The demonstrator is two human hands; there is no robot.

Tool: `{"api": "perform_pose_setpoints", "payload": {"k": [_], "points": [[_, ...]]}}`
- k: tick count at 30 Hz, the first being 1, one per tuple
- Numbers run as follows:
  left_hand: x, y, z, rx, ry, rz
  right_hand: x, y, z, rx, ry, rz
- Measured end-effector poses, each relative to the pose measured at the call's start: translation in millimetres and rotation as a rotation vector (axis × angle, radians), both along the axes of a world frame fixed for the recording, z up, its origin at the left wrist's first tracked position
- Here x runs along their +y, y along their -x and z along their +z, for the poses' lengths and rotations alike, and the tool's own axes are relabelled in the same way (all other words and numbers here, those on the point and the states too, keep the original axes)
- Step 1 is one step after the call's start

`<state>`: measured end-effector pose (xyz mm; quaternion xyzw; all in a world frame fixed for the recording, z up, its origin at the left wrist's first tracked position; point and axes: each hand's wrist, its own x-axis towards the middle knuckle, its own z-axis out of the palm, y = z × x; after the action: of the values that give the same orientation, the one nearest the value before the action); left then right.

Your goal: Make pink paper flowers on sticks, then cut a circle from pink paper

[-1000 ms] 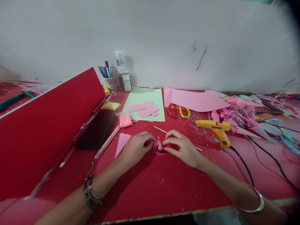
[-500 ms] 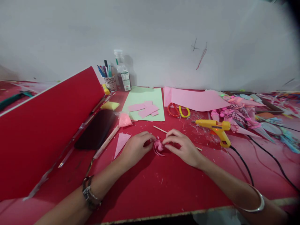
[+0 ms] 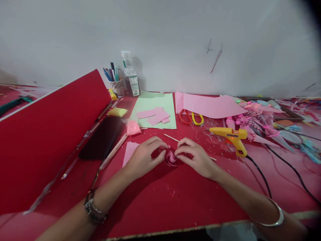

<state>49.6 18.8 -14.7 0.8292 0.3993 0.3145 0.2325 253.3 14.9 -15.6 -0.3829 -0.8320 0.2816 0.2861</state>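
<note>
Between my two hands, just above the red tabletop, is a small roll of pink paper [image 3: 171, 158] with curled, fringed strips. My right hand [image 3: 197, 156] pinches its right side between thumb and fingertips. My left hand [image 3: 146, 154] has thumb and index finger closed at the roll's upper left edge. A thin wooden stick [image 3: 171, 137] lies behind the right hand, which hides its middle. Partly covered by my left hand is a pink paper triangle [image 3: 129, 152] on the table.
A yellow hot glue gun [image 3: 229, 133] with a black cable lies at the right, near pink cone crafts [image 3: 253, 118]. Scissors [image 3: 192, 117], pink paper pieces [image 3: 156, 117] on a green sheet [image 3: 140, 100] and a dark phone [image 3: 101, 142] lie around. A red board [image 3: 55, 134] leans at the left.
My left hand has shifted slightly, its thumb now at the roll's left edge and more of the triangle covered. The strips look darker, in shadow. My right hand keeps its pinch.
</note>
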Motion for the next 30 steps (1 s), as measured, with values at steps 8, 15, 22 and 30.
{"api": "perform_pose_setpoints", "payload": {"k": [8,15,22,30], "points": [[-1.7,-2.5,-0.8,0.065,0.075,-0.034,-1.5,0.6,2.0,-0.008,-0.01,0.008],[-2.0,-4.3,-1.3,0.044,0.115,-0.037,-0.6,1.5,1.1,-0.02,-0.032,0.001],[-1.7,-4.9,-2.6,0.028,0.147,-0.023,-0.2,1.2,-0.5,-0.022,-0.047,-0.013],[-2.3,-5.6,-3.1,0.016,0.14,-0.025,-1.1,1.4,0.9,-0.047,-0.071,-0.024]]}}
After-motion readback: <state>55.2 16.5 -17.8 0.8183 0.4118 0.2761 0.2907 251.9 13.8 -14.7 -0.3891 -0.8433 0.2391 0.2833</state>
